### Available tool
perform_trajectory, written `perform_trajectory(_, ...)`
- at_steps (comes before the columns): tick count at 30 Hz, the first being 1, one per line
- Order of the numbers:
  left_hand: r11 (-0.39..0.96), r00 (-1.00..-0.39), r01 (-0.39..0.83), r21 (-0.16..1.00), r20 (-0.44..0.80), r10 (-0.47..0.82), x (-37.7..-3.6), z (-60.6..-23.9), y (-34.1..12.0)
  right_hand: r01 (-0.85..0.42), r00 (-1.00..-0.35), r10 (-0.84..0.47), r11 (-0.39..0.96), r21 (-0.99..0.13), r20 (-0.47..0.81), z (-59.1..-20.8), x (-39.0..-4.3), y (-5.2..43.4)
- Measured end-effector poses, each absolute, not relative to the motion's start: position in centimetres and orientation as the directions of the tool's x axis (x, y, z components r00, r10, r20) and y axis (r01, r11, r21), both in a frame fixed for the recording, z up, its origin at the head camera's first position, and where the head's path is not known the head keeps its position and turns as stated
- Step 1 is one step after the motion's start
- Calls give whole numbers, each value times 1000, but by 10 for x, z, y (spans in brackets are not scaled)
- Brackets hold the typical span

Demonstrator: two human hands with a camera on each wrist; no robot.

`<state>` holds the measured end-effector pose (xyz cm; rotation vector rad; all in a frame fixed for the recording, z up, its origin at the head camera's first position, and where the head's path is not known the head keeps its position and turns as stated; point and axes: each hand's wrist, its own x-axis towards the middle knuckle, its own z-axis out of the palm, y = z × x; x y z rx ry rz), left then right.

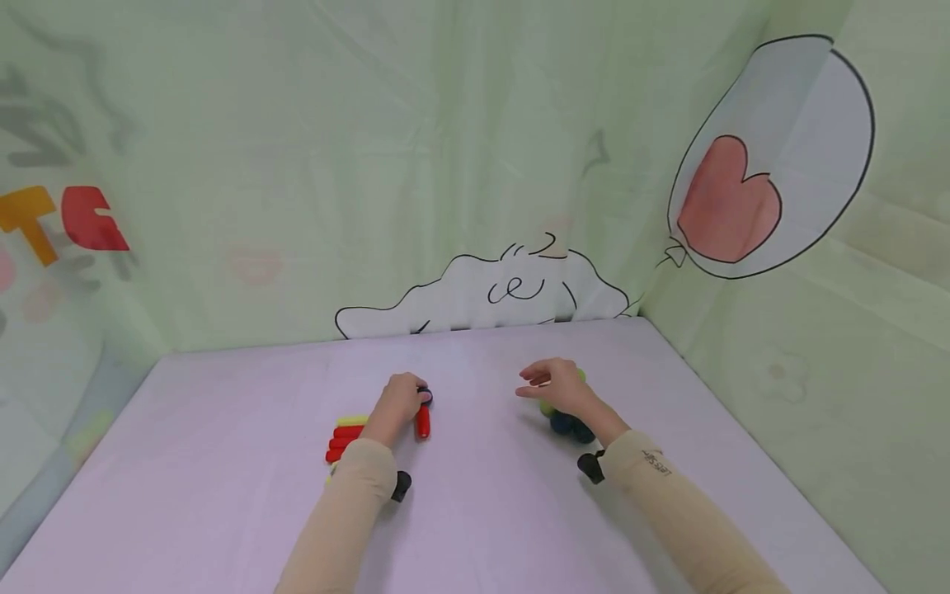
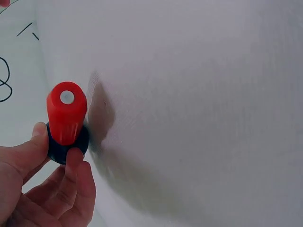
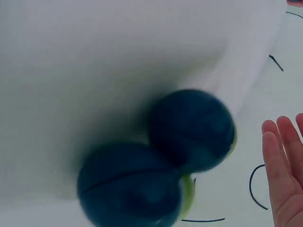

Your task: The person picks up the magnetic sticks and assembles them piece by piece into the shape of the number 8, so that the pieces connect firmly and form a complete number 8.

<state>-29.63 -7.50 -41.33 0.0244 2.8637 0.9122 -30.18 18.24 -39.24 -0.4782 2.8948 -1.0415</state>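
Observation:
My left hand (image 1: 399, 399) pinches a dark blue ball (image 2: 56, 152) between thumb and fingers. A red rod (image 2: 67, 116) with a round silvery spot in its end sticks out from that ball; in the head view the rod (image 1: 423, 423) points toward the near side of the table. My right hand (image 1: 562, 388) hovers beside a cluster of balls, its fingers extended and holding nothing. Two dark blue balls (image 3: 190, 130) look large in the right wrist view, with a yellow-green ball (image 3: 188, 196) partly hidden behind them. The right hand's fingers (image 3: 284, 165) are apart from these balls.
Several red rods (image 1: 347, 432) and a yellow rod (image 1: 352, 421) lie side by side left of my left forearm, partly covered by it. The pale table (image 1: 475, 511) meets a curtain (image 1: 297, 165) with drawings at its back and right.

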Motion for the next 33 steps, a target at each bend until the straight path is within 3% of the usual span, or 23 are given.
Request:
perform_trajectory(22, 792, -991, -58, 608, -133, 30, -296, -415, -74, -131, -978, -198, 812, -568, -58, -399, -305, 210)
perform_trajectory(33, 828, -998, -41, 559, -54, -12, -297, -418, -78, -91, -975, -187, 832, -548, -122, -401, -311, 209)
